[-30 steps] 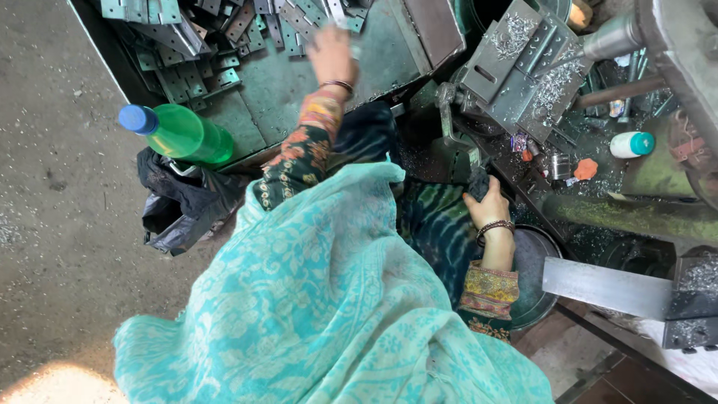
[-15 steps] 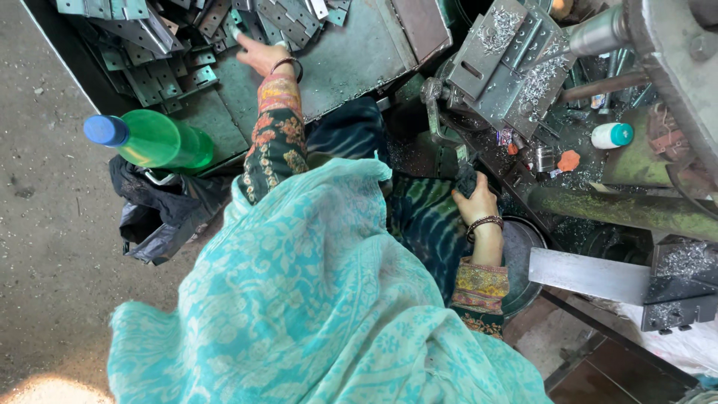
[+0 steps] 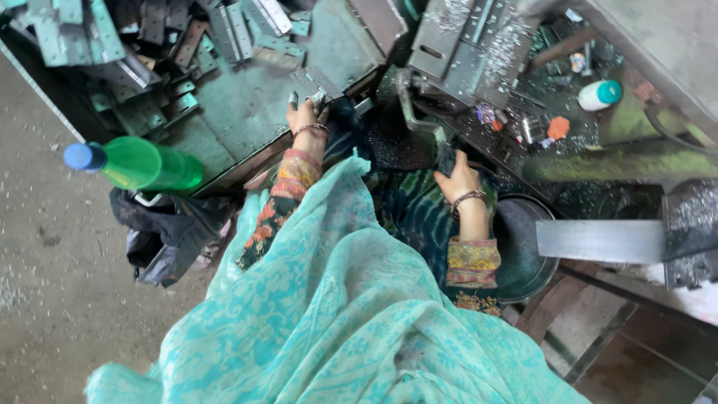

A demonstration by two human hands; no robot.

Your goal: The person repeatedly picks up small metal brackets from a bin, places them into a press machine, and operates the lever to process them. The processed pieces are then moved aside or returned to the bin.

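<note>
Whereas it reached into the pile of metal brackets [image 3: 112, 45] earlier, the left hand [image 3: 307, 116] now sits at the desk [image 3: 247, 112] edge, fingers pinching a flat bracket [image 3: 318, 81]. The right hand [image 3: 458, 179] remains clamped on the machine's black lever handle [image 3: 446, 155].

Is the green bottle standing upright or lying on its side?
Lying on its side: the green bottle rests lengthwise on a black bag, blue cap pointing left.

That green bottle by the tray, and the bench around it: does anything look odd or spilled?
The green bottle lies on its side atop a black bag, half over the tray's edge. Shiny metal shavings are strewn over the machine's plates, and the bracket pieces sit in a jumbled heap. Nothing looks broken.
</note>
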